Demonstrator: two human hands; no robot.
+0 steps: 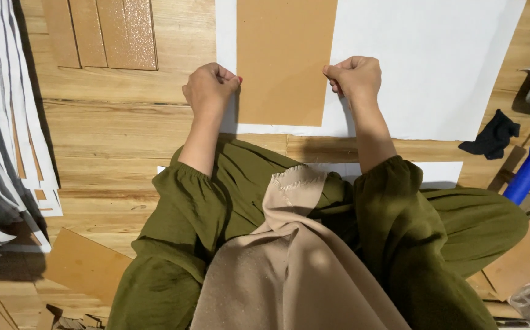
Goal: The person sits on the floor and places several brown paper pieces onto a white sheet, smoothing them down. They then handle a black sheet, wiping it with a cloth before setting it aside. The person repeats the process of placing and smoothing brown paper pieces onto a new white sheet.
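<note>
A tan cardboard sheet (283, 61) lies on a large white paper sheet (430, 67) spread on the wooden floor. My left hand (209, 88) pinches the cardboard's left edge near its lower corner. At the right edge, my right hand (355, 76) pinches the cardboard at about the same height. Both hands have their fingers curled closed on the edges. My olive-green sleeves and a beige cloth over my lap fill the lower half of the view.
Brown board strips (103, 33) lie at the top left. White cut strips (18, 122) run down the left side. A dark cloth (494, 135) and a blue object (529, 173) sit at the right. More cardboard pieces (85, 264) lie at the bottom left.
</note>
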